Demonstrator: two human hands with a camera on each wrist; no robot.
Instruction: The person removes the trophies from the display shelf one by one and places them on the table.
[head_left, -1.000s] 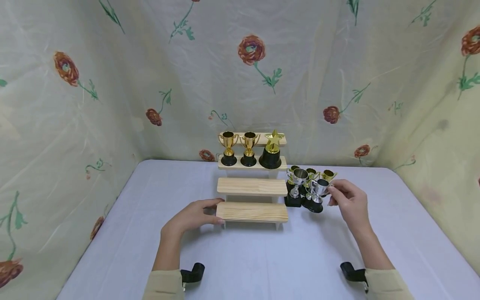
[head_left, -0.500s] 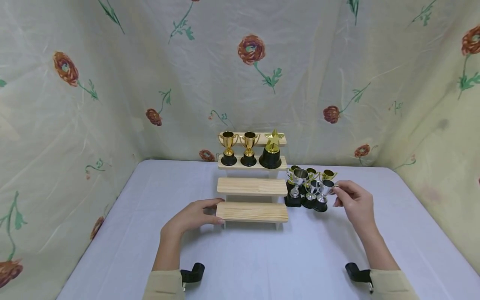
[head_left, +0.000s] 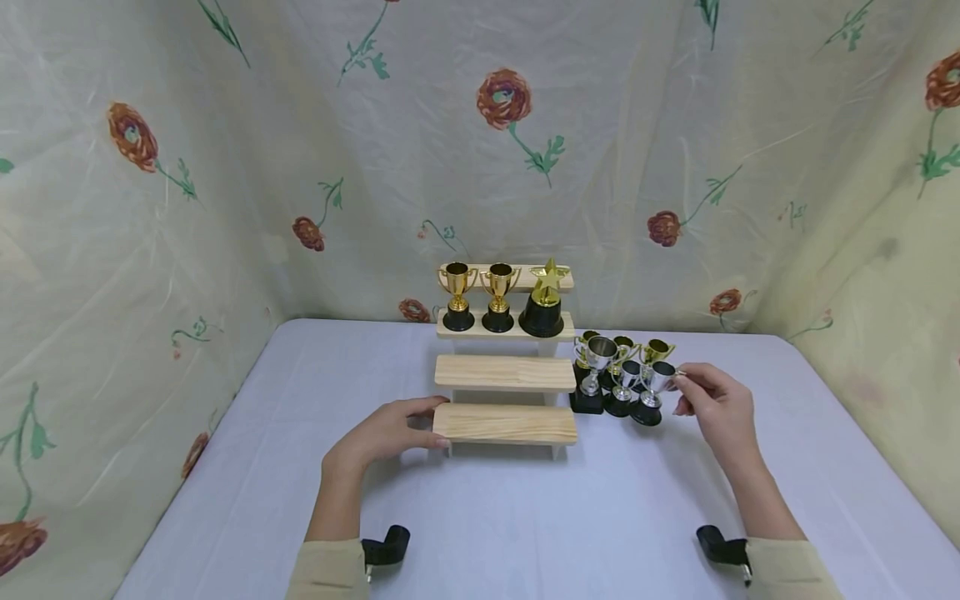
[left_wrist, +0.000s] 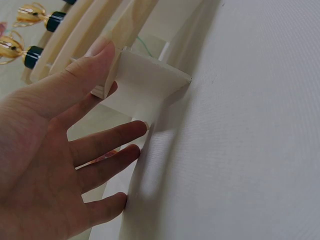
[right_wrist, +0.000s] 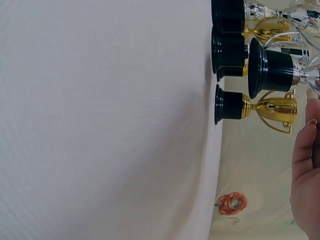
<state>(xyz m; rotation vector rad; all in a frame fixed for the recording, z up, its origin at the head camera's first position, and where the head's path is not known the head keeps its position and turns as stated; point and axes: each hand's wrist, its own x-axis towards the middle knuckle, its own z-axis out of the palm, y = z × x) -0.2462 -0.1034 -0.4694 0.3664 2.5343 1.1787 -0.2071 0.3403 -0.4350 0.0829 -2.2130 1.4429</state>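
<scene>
Smooth, grained wood is seen in the shelf [head_left: 505, 423]; a mirror-like metallic gloss is shown by silver trophies [head_left: 657, 381] and gold trophies [head_left: 457, 279], a plastic-looking shine by black bases [right_wrist: 274, 69]; the table [head_left: 480, 521] is covered in matt, finely textured cloth

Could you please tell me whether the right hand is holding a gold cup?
No, the head view shows the right hand pinching a silver cup.
</scene>
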